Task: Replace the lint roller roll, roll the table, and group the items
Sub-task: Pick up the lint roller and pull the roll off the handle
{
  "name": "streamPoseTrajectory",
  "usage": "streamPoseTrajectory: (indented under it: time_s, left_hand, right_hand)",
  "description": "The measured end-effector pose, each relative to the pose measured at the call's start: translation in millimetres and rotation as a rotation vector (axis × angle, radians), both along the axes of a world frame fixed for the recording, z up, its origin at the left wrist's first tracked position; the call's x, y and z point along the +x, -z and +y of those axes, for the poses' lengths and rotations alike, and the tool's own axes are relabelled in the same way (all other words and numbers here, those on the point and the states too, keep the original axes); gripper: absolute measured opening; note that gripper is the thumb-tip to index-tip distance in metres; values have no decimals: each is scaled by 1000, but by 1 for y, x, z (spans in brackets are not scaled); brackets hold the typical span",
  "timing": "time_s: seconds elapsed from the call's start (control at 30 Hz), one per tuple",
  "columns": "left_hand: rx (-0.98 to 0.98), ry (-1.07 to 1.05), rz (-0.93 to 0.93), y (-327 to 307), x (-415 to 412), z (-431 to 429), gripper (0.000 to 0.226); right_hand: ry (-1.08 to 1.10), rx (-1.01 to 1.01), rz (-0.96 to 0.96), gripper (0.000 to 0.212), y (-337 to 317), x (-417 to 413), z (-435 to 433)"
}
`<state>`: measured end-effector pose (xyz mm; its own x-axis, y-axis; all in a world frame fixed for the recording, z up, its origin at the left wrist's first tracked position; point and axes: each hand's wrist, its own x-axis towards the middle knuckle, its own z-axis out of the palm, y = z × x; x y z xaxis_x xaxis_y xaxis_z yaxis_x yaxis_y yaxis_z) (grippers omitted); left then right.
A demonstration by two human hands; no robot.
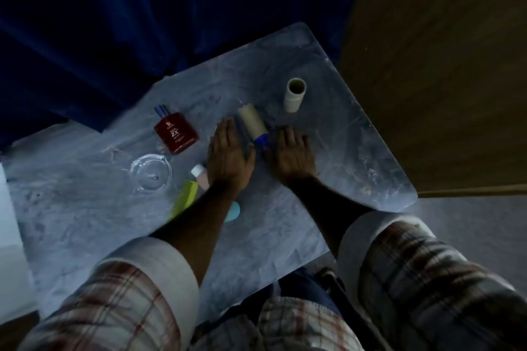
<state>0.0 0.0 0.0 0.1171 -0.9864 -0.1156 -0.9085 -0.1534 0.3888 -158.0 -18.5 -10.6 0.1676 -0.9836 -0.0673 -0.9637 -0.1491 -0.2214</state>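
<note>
A lint roller with a beige roll and a blue handle lies flat on the grey table, between my two hands. My left hand rests palm down just left of it, fingers apart, holding nothing. On the other side my right hand lies palm down, its fingers near the blue handle end; the rest of the handle is hidden. A spare white roll stands upright behind and to the right.
A red perfume bottle, a clear glass ashtray, a yellow-green comb, a small white-capped bottle and a light blue object lie left of and under my left arm. A blue curtain hangs behind.
</note>
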Motion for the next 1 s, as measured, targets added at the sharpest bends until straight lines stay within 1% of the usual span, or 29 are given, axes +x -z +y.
streamPoseTrajectory:
  time_s: [0.07, 0.13, 0.2, 0.37, 0.47, 0.57, 0.7, 0.8, 0.83, 0.93, 1.0]
  left_hand:
    - [3, -3, -3, 1, -1, -5, 78]
    - [19, 5, -14, 1, -3, -7, 76]
    - [24, 2, -2, 2, -5, -8, 72]
    - [9, -22, 43, -2, -6, -9, 67]
    - [-15, -73, 123, -8, -8, -14, 62]
    - [-73, -214, 318, -18, -11, -16, 50]
    - [-96, -542, 658, -37, -12, -8, 33]
    - [-132, -768, 881, -53, -6, 0, 14]
    - [-139, -809, 937, -58, -2, 3, 12]
    - [-93, -885, 1179, -78, 10, 16, 23]
    - [-95, -902, 1271, -90, 17, 27, 29]
  right_hand:
    - [-1, 43, 22, 54, -2, 2, -4]
    - [-13, 89, 51, 57, -3, 3, -7]
    - [-17, 134, 39, 62, -6, 6, -13]
    - [-2, 204, 5, 51, -17, 10, -22]
    - [12, 203, -62, 48, -21, 5, -22]
    - [11, 165, -145, 43, -31, 0, -20]
    - [-41, 42, -225, 35, -46, -2, -16]
    - [-112, -39, -237, 28, -57, 3, -14]
    - [-143, -64, -240, 27, -60, 6, -13]
    - [-242, -116, -249, 24, -72, 12, -11]
    - [-312, -135, -238, 24, -82, 16, -9]
